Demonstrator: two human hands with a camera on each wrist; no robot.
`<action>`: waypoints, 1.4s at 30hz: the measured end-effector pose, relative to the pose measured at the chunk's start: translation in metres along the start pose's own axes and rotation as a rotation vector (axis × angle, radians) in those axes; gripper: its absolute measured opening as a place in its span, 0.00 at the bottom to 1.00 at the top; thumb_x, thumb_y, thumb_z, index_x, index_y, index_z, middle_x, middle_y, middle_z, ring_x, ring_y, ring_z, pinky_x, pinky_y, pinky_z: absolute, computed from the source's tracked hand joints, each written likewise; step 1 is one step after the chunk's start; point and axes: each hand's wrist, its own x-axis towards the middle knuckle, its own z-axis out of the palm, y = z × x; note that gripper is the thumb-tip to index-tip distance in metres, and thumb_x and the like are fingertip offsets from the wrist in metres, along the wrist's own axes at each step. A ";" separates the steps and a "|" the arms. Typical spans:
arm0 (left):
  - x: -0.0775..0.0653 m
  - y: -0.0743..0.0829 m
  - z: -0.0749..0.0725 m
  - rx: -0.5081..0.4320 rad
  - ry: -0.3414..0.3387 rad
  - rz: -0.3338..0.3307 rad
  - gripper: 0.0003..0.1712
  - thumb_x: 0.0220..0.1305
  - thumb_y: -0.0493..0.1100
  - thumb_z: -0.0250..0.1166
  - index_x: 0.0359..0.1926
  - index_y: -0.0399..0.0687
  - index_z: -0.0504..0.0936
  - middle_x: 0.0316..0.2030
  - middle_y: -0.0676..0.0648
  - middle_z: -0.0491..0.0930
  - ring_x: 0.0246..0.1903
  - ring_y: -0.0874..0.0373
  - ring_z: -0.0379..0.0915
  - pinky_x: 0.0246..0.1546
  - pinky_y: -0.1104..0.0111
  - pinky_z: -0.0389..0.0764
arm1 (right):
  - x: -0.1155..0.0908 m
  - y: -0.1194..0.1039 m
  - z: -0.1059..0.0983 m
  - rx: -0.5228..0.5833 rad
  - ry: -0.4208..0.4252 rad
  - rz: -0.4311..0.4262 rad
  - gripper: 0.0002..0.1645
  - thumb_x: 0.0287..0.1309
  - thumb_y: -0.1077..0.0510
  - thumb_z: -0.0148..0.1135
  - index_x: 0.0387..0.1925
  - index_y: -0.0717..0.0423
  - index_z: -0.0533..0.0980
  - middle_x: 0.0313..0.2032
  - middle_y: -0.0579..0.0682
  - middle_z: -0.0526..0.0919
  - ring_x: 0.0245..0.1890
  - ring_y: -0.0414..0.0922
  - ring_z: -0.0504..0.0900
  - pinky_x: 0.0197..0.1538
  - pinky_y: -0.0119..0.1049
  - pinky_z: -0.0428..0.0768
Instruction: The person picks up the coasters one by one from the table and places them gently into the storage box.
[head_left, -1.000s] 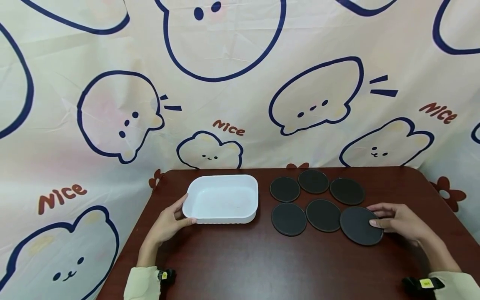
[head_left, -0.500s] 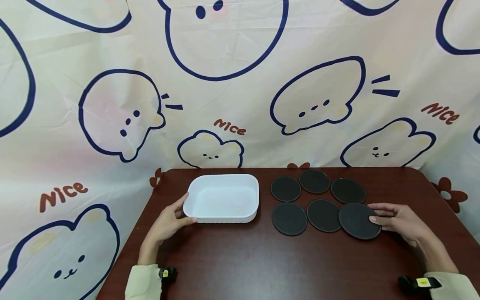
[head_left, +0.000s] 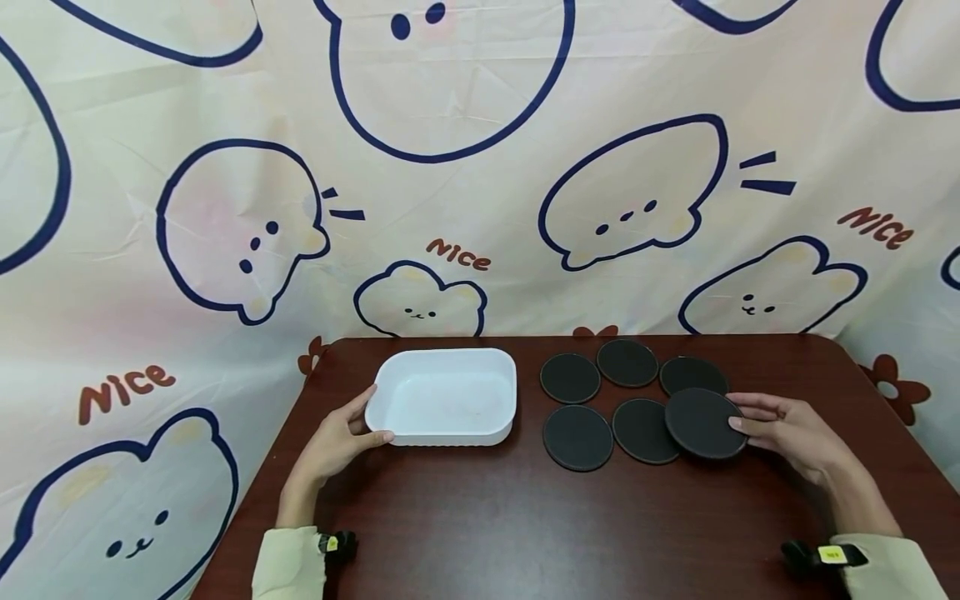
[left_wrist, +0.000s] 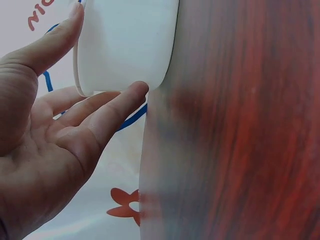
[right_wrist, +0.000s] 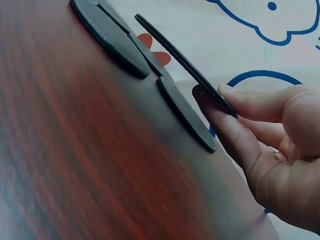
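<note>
Pinches thin black disc by its rim with right hand; holds it edge-on to view, apart from wood-grain table. Note other black discs flat on table, patterned cloth beyond.

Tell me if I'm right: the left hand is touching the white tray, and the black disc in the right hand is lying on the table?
Not quite: the black disc in the right hand isn't lying on the table; it's held up above it, with a gap underneath, as the right wrist view shows. The left hand is touching the white tray, yes.
</note>
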 end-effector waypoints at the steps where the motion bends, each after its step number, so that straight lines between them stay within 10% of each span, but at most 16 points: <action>1: 0.000 0.000 0.000 -0.003 -0.001 0.001 0.58 0.66 0.46 0.78 0.86 0.43 0.53 0.81 0.29 0.60 0.70 0.33 0.76 0.62 0.52 0.83 | 0.001 -0.001 0.001 0.025 -0.004 -0.003 0.41 0.71 0.52 0.72 0.77 0.62 0.68 0.49 0.30 0.85 0.46 0.29 0.88 0.48 0.31 0.90; 14: 0.003 0.002 -0.003 -0.011 -0.026 0.023 0.57 0.68 0.45 0.77 0.86 0.42 0.52 0.82 0.29 0.57 0.72 0.31 0.73 0.62 0.52 0.82 | 0.004 -0.020 0.009 0.209 -0.025 -0.053 0.21 0.73 0.59 0.69 0.61 0.35 0.82 0.46 0.29 0.89 0.43 0.33 0.90 0.47 0.29 0.89; 42: 0.000 0.002 -0.001 -0.002 -0.021 0.004 0.56 0.69 0.44 0.76 0.86 0.44 0.52 0.82 0.30 0.57 0.72 0.32 0.72 0.63 0.51 0.80 | 0.019 -0.054 0.061 0.355 -0.076 -0.089 0.29 0.72 0.62 0.69 0.71 0.52 0.74 0.46 0.35 0.91 0.43 0.35 0.92 0.48 0.29 0.89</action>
